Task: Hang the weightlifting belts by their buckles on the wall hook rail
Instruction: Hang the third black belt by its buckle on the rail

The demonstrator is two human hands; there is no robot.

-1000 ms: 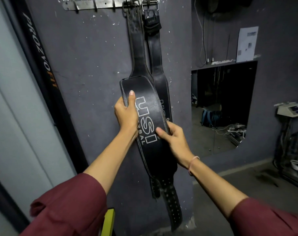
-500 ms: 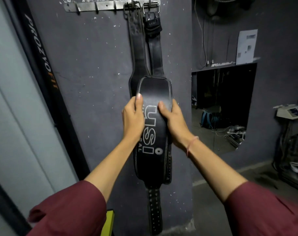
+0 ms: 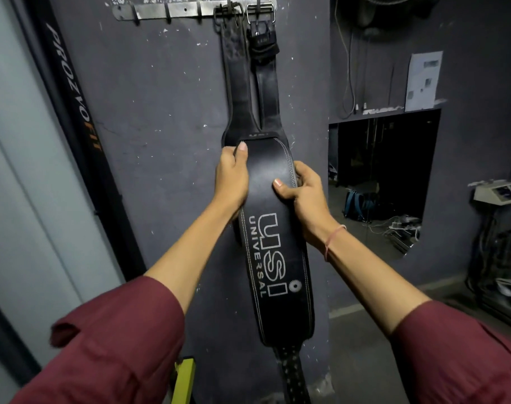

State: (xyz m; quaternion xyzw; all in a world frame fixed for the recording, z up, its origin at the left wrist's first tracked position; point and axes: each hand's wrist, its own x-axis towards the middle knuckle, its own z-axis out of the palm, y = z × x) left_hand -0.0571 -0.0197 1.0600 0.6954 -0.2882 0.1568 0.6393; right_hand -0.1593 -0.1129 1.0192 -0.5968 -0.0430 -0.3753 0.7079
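Observation:
Two black leather weightlifting belts hang by their buckles from the right end of a metal hook rail (image 3: 161, 10) on the dark wall. The front belt (image 3: 273, 258), printed "USI UNIVERSAL", has its wide back panel facing me. The second belt (image 3: 267, 80) hangs partly behind it from a silver buckle (image 3: 260, 12). My left hand (image 3: 231, 179) grips the front belt's left edge near the panel's top, thumb on the face. My right hand (image 3: 302, 191) grips the right edge, thumb on the face.
Several hooks on the left part of the rail carry nothing. A black post with "PROZVOFIT" lettering (image 3: 73, 91) leans at the left. A wall opening (image 3: 382, 176) is to the right, with a paper sheet (image 3: 422, 81) above it and equipment (image 3: 499, 193) at far right.
The front belt swung from tilted to hanging straight and its lettered panel now faces me fully. Both hands slid up to grip its edges near the top of the panel.

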